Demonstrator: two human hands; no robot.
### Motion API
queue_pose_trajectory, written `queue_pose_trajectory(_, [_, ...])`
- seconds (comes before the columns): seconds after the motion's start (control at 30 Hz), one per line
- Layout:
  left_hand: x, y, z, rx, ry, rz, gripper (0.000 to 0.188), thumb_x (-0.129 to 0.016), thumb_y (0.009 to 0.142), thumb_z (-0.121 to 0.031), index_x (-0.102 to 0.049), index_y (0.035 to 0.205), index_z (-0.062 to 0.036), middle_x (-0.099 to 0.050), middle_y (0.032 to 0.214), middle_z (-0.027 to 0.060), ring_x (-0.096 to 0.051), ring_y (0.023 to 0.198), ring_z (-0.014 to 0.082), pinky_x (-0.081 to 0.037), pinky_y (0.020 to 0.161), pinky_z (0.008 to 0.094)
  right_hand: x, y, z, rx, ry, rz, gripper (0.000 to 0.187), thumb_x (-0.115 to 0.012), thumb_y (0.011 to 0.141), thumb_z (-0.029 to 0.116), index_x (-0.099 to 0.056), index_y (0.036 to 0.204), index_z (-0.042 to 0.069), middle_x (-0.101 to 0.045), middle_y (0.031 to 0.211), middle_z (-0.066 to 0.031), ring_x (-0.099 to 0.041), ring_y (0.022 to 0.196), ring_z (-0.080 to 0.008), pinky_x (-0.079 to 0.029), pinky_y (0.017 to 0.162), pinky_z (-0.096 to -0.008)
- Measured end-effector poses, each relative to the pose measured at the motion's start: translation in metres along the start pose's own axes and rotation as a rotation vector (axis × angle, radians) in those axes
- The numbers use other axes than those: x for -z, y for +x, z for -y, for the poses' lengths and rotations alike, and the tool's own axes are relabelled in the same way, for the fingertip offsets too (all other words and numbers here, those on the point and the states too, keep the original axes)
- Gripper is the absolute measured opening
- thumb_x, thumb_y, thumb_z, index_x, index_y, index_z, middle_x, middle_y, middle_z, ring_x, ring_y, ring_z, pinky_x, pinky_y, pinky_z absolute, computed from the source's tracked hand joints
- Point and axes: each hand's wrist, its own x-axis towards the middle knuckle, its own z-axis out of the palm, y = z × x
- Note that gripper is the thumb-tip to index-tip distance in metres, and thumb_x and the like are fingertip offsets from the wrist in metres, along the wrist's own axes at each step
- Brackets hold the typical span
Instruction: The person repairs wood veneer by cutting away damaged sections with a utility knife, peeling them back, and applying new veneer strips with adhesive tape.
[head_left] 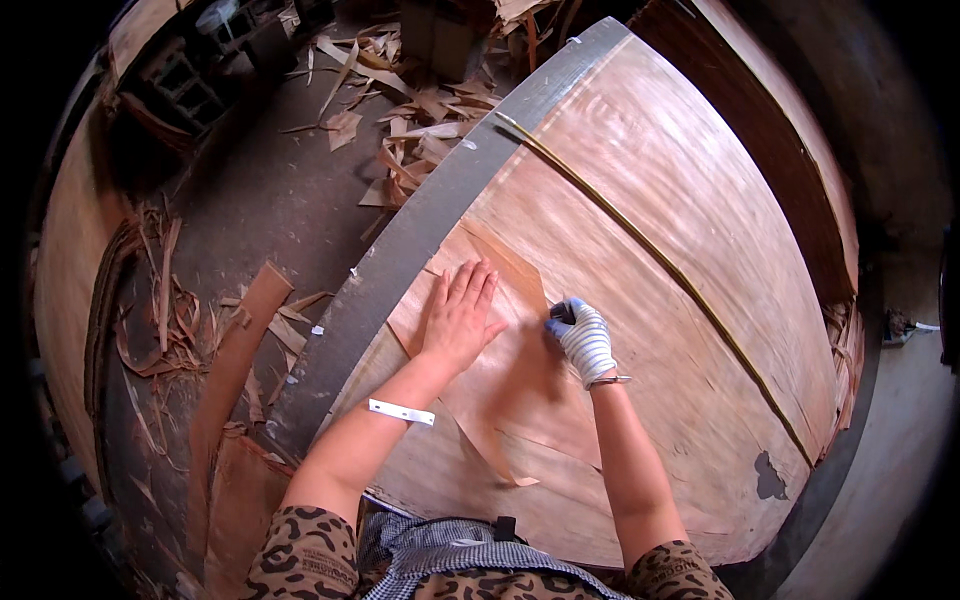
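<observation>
**Veneer patching, partway through**

Veneer sheet (650, 260) lies flat on the table (400, 260). The left hand (458, 318), bare and spread open, presses a loose patch (500, 300) flat near the sheet's left edge. The gloved right hand (582, 338) is closed around a small dark tool (562, 312), tip at the patch edge. By my judgement the patch is placed but not yet finished; a hole (770, 478) near the right corner remains unpatched. No containers show; scraps (410, 140) litter the floor.
</observation>
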Motion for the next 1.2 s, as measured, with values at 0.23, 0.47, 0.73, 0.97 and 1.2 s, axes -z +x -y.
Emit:
queue_pose_trajectory(0.23, [0.005,-0.002,0.003,-0.018,-0.049,-0.018,0.069,-0.054,0.08,-0.04,-0.032,0.134,-0.0039,-0.024,0.142,0.0114,-0.021,0.132,0.0261,-0.015,0.107,0.0436,0.004,-0.007,0.01,0.203,-0.065,-0.24,0.026,-0.064,0.073,0.008,-0.058,0.098,0.003,-0.063,0.08,-0.013,-0.06,0.07,-0.029,-0.047,0.065,-0.0359])
queue_pose_trajectory(0.47, [0.004,0.007,0.028,0.03,-0.091,-0.198,0.051,-0.053,0.082,-0.019,-0.039,0.128,-0.0046,-0.037,0.134,0.0117,-0.034,0.124,0.0263,-0.027,0.104,0.0371,0.006,0.006,0.064,0.076,-0.189,0.114,0.021,-0.059,0.082,0.023,-0.056,0.092,0.004,-0.061,0.084,-0.0204,-0.058,0.07,-0.0372,-0.045,0.061,-0.043])
queue_pose_trajectory(0.73, [-0.004,0.007,0.027,0.191,0.026,-0.22,0.061,-0.053,0.08,-0.031,-0.034,0.129,-0.0004,-0.033,0.136,0.0116,-0.029,0.127,0.0254,-0.02,0.106,0.0406,-0.054,0.061,0.099,0.474,-0.654,0.141,0.02,-0.047,0.086,0.022,-0.05,0.089,0.003,-0.061,0.076,-0.0201,-0.06,0.068,-0.0363,-0.046,0.056,-0.0433])
queue_pose_trajectory(0.97, [-0.003,0.011,0.025,0.204,0.067,-0.231,0.063,-0.052,0.08,-0.031,-0.032,0.132,-0.0011,-0.032,0.137,0.011,-0.028,0.128,0.0244,-0.015,0.108,0.0461,-0.052,0.054,0.093,0.271,-0.61,0.211,0.031,-0.029,0.091,0.024,-0.05,0.1,0.003,-0.063,0.087,-0.0196,-0.062,0.077,-0.0361,-0.048,0.062,-0.0467])
queue_pose_trajectory(1.2, [-0.002,0.006,0.022,0.213,0.102,-0.177,0.065,-0.05,0.081,-0.033,-0.029,0.133,-0.0003,-0.029,0.138,0.0116,-0.024,0.13,0.0259,-0.011,0.109,0.0462,0.01,-0.095,-0.012,0.04,-0.846,0.208,0.014,-0.042,0.086,0.02,-0.048,0.092,0.008,-0.063,0.068,-0.0168,-0.062,0.056,-0.0322,-0.046,0.045,-0.0466])
